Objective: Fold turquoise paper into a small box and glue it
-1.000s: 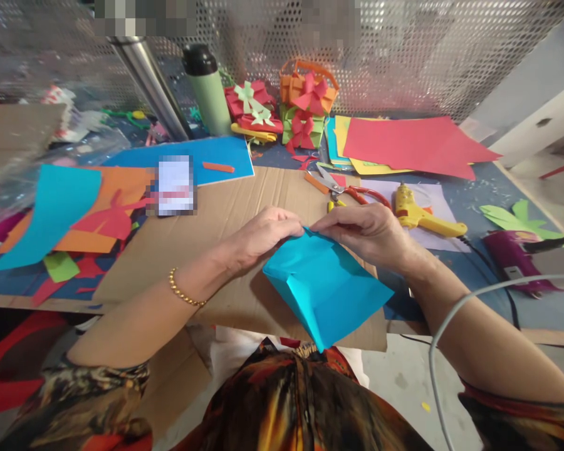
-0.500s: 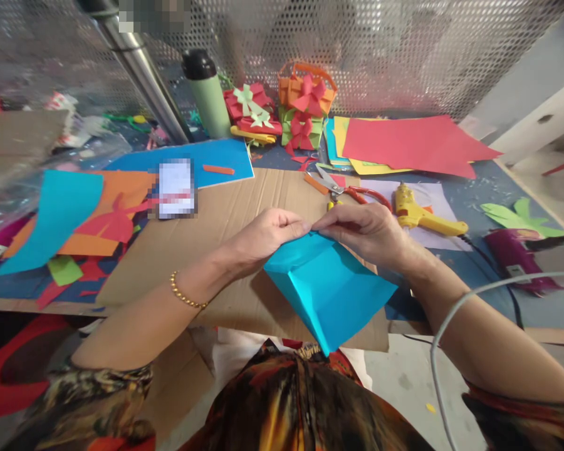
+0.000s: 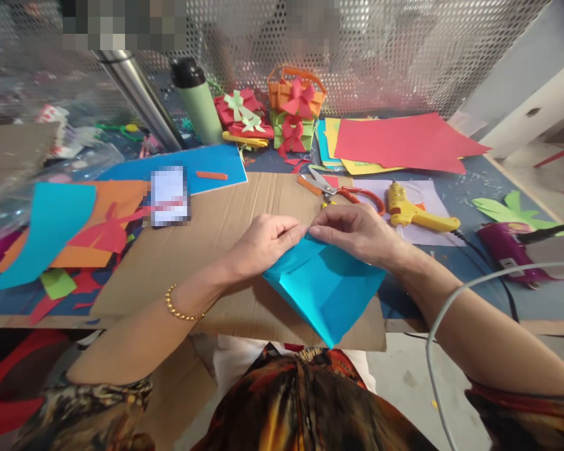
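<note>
A folded blue paper piece, open like a small bag, hangs from both hands over the cardboard sheet. My left hand pinches its upper edge from the left, with a gold beaded bracelet on the wrist. Close beside it, my right hand pinches the same edge between thumb and fingers. The fingertips of the two hands nearly touch. What lies right between the fingertips is too small to make out. The paper's lower corner points toward my body.
Red-handled scissors, a yellow glue gun and a purple tool lie to the right. Behind are a green bottle, paper boxes and red sheets. Left are a phone and paper scraps. A grey cable crosses at right.
The view has shifted slightly. The blue paper has tilted a little, and its right corner sits closer in. Both hands still pinch its upper edge.
</note>
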